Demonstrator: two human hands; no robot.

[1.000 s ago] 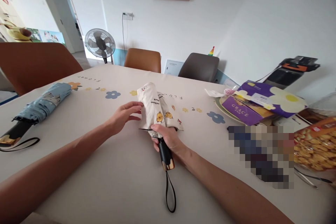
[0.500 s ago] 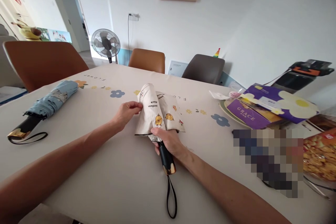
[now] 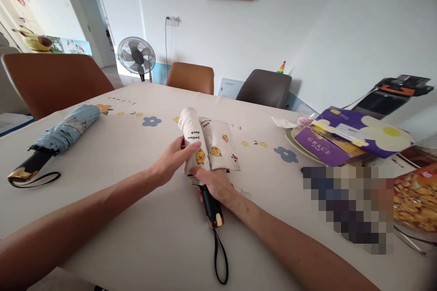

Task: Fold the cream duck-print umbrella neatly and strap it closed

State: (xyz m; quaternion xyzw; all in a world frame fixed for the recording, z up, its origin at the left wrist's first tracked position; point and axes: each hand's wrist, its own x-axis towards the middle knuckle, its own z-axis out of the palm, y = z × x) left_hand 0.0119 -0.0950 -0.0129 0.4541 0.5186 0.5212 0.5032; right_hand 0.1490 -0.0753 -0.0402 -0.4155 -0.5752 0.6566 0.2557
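A white folding umbrella (image 3: 193, 134) printed with yellow ducks lies on the table, its black and gold handle pointing toward me. My left hand (image 3: 172, 159) is wrapped round the left side of its cloth, thumb on top; the other fingers are mostly hidden behind it. Close to the handle, my right hand (image 3: 213, 184) grips the lower end of the canopy. One loose flap of cloth (image 3: 223, 145) spreads out to the right. From the handle a black wrist strap (image 3: 221, 259) hangs onto the tablecloth.
On the left of the table (image 3: 143, 232) lies a blue folded umbrella (image 3: 70, 132). At the right are a purple box (image 3: 316, 145), a plate (image 3: 292, 141), a snack bag (image 3: 414, 200) and a blurred-out item. Chairs (image 3: 191, 79) and a fan (image 3: 136, 57) stand beyond the table.
My left hand has moved right and changed from pinching the cloth's edge to wrapping round it. The left part of the canopy is now narrower and folded closer to the shaft.
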